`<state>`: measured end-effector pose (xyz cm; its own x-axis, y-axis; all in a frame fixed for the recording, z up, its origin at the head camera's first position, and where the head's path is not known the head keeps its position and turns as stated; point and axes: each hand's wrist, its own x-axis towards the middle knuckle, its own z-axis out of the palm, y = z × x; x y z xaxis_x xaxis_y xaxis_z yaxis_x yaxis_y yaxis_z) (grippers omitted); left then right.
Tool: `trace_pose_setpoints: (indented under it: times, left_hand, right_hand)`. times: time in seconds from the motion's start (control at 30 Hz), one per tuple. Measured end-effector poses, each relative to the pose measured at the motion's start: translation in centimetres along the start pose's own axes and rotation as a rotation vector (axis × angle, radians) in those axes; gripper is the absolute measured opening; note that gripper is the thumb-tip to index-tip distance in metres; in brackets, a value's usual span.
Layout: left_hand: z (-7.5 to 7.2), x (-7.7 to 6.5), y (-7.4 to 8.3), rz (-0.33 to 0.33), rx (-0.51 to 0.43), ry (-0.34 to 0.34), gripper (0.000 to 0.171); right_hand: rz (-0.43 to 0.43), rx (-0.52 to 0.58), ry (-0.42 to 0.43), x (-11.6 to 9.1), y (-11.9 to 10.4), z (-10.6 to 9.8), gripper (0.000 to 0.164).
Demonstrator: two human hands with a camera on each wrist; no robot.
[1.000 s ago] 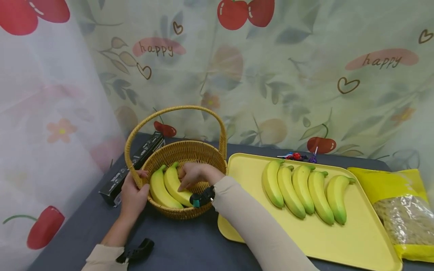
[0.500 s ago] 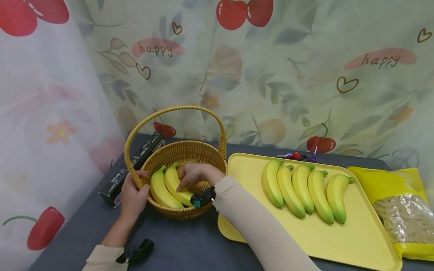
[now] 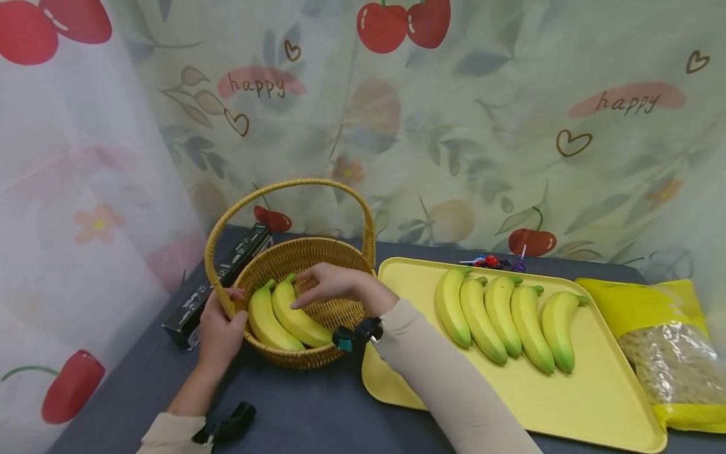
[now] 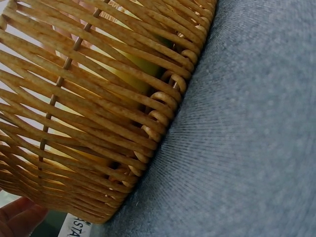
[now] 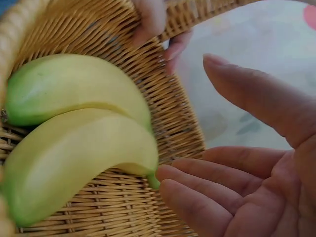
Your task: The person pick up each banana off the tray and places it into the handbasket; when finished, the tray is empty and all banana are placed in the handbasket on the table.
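Observation:
My left hand (image 3: 220,333) grips the left side of a wicker basket (image 3: 303,252), where the arched handle meets the rim. Two yellow bananas with greenish tips lie side by side inside: the left banana (image 3: 266,320) and the right banana (image 3: 296,315). Above the right banana, my right hand (image 3: 334,284) hovers inside the basket. In the right wrist view its thumb stands apart from the extended fingers (image 5: 197,197), and nothing is between them. One fingertip appears near the banana's stem there; whether they touch is unclear. The left wrist view mostly shows the basket's woven outside (image 4: 89,98).
Right of the basket, a yellow tray (image 3: 510,403) carries several bananas (image 3: 507,318) in a row. Lollipops (image 3: 488,260) lie behind it, and a yellow bag (image 3: 675,359) overlaps its right side. A long black box (image 3: 187,315) sits behind the basket's left side.
My right hand has let go of the right banana and lifted slightly up and right, its fingers opening. The left hand keeps its grip on the basket. The head view shifted slightly.

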<state>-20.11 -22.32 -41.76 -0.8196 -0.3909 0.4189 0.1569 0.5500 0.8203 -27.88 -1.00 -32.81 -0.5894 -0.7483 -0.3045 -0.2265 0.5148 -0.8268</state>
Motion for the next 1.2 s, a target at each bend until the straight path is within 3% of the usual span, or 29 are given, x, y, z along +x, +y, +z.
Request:
trace_pose_setpoints:
  times: [0.13, 0.53, 0.8, 0.97, 1.2]
  left_hand:
    - [0.0, 0.0, -0.1, 0.000, -0.006, 0.001, 0.022]
    - [0.1, 0.0, 0.0, -0.002, -0.010, -0.008, 0.021]
    - [0.0, -0.2, 0.0, -0.011, -0.022, -0.012, 0.022]
    - [0.1, -0.1, 0.0, 0.003, -0.017, 0.008, 0.022]
    - [0.0, -0.3, -0.1, 0.002, -0.006, 0.002, 0.021]
  right_hand:
    - [-0.045, 0.001, 0.038, -1.3, 0.2, -0.3, 0.062]
    - [-0.141, 0.141, 0.083, -6.9, 1.7, -1.3, 0.062]
    - [-0.245, 0.200, 0.149, -10.4, 3.6, -1.5, 0.065]
    - [-0.250, 0.220, 0.250, -11.8, 5.9, -1.2, 0.067]
    - [-0.168, 0.198, 0.410, -13.8, 9.3, -1.4, 0.066]
